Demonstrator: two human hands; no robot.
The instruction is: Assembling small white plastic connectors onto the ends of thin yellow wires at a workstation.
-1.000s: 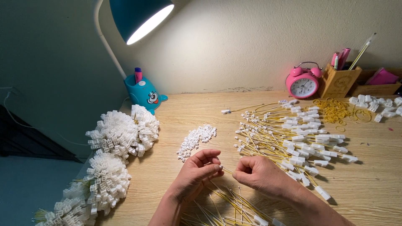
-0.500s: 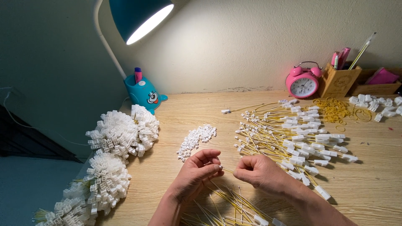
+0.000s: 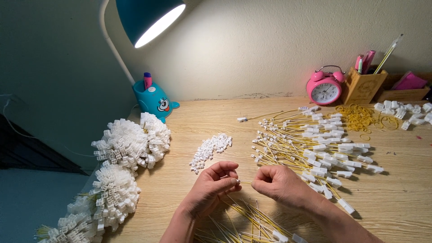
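A heap of small white plastic connectors (image 3: 210,149) and yellow wires with white plugs (image 3: 315,144) lie beyond both hands on the pale wooden surface (image 3: 396,198). The left hand (image 3: 211,189) pinches a tiny white connector (image 3: 234,180); the curled right hand (image 3: 279,182) pinches a thin yellow wire (image 3: 245,182) meeting it.

Yellow wires (image 3: 292,144) with white connectors (image 3: 346,146), centre right. Small white plugs (image 3: 209,149), centre. Pink alarm clock (image 3: 325,87), far right. Teal lamp base (image 3: 155,100), far left. Yellow rubber bands (image 3: 362,118).

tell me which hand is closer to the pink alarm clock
Right. The right hand lies below and a little left of the pink alarm clock, with the spread of yellow wires between them. The left hand is farther left.
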